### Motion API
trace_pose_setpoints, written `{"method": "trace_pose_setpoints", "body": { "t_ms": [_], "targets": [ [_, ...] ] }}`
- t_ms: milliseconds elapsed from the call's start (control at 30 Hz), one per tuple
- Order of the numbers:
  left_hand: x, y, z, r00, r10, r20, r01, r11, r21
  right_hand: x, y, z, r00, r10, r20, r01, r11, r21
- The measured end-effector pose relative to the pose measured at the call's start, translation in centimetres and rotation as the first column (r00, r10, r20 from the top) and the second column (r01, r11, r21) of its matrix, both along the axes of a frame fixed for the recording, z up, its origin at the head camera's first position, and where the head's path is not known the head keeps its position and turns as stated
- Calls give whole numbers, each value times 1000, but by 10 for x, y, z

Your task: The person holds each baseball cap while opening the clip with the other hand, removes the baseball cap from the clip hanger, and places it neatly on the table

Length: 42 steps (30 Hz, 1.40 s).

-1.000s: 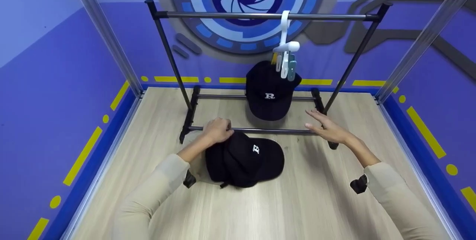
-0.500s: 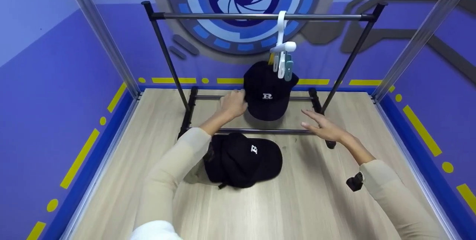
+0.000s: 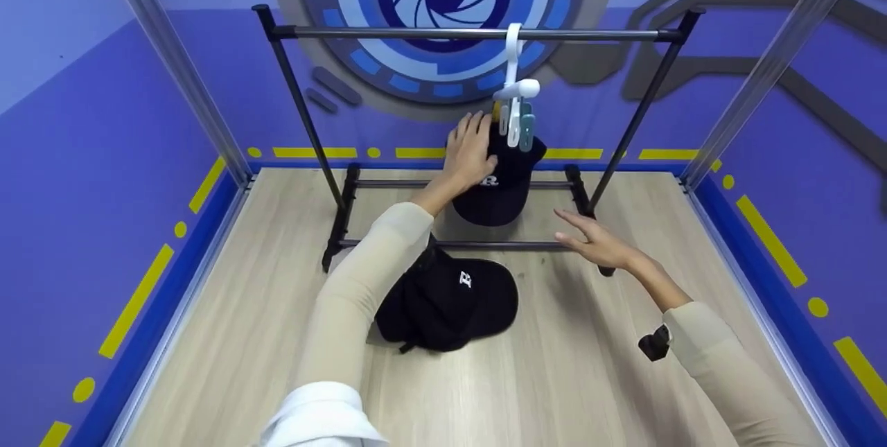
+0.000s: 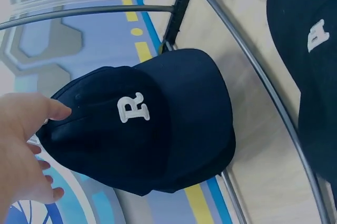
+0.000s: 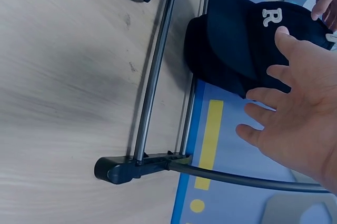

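A black baseball cap [image 3: 493,206] with a white letter R hangs upright, brim down, from a white clip hanger [image 3: 516,90] on the rack's top bar. My left hand [image 3: 470,150] is at the left side of this cap's crown, fingers stretched upward and thumb across its front. In the left wrist view the thumb lies at the crown's top, the other fingers slightly bent beside it; firm contact cannot be told. My right hand [image 3: 597,242] hovers right of the hanging cap, fingers spread and holding nothing. Another black cap [image 3: 478,301] lies on the table, partly behind my left forearm.
The dark metal rack [image 3: 409,33] stands on the wooden table [image 3: 540,378], its low front bar [image 3: 499,246] between the two caps. White, teal [image 3: 527,132] and yellow clips dangle from the hanger. Blue-purple panels [image 3: 90,156] enclose the back and sides.
My left hand has left the lying cap and moved up and right over the front bar to the hanging cap, its fingers straightening. My right hand keeps nearly the same pose.
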State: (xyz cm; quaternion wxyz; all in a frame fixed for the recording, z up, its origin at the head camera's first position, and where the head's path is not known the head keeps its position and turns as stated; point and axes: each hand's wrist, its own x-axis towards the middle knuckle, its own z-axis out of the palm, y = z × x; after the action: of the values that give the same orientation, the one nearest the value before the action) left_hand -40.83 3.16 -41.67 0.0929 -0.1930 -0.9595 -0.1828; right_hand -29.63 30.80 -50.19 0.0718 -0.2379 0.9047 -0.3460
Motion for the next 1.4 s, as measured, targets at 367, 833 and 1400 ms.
{"method": "trace_pose_setpoints", "body": {
  "t_ms": [367,833,1400],
  "targets": [
    [1,3,6,998,-59,-1,59,998,-2,7,4,11,999,12,34,-12,1000,19],
    [2,3,8,998,-29,-64,34,996,81,-11,-11,39,992,14,-123,1,993,115],
    [7,-3,6,996,-21,-89,38,980,193,-68,-92,89,933,-234,-273,154,946,-285]
  ]
}}
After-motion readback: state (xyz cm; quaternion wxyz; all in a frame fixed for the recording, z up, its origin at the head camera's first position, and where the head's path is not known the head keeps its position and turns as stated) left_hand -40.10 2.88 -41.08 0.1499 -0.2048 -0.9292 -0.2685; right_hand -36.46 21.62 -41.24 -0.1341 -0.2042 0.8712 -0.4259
